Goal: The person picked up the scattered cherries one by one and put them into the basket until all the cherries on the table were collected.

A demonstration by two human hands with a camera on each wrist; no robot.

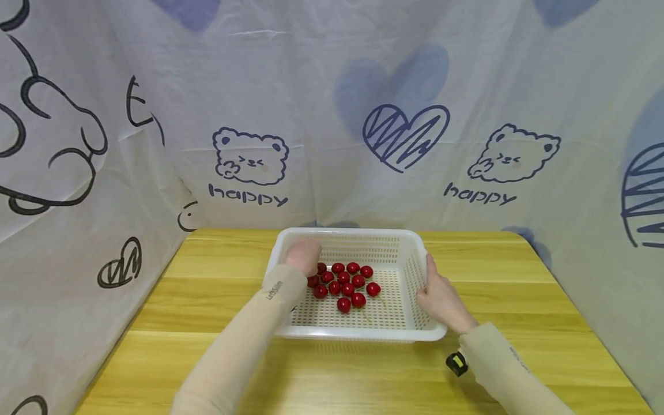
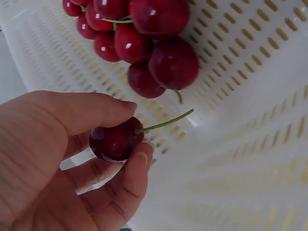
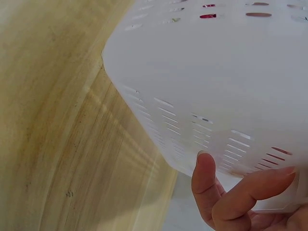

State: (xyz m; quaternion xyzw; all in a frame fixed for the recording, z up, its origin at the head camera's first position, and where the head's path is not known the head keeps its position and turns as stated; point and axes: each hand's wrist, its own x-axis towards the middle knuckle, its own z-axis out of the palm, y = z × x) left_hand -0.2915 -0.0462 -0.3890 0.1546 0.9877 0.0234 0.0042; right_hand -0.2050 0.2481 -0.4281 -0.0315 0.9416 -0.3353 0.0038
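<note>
A white slotted plastic basket (image 1: 358, 332) holds a cluster of red cherries (image 1: 343, 305), some with green stems. My left hand (image 1: 305, 256) reaches inside at the basket's left end. In the left wrist view, its thumb and fingers pinch a dark red cherry (image 2: 111, 143) whose green stem points away from the palm. The other cherries (image 2: 173, 63) lie just beyond the fingertips. My right hand (image 1: 445, 300) grips the right wall at the rim, thumb on the inner side. In the right wrist view, curled fingers (image 3: 204, 175) lie along the outside of the slotted wall.
The basket is over a yellow wood-grain table (image 1: 223, 357), near its back edge. A pale curtain (image 1: 321, 115) with bear and heart drawings hangs behind and at both sides. A small black device (image 1: 457, 363) with a yellow face sits at the right wrist.
</note>
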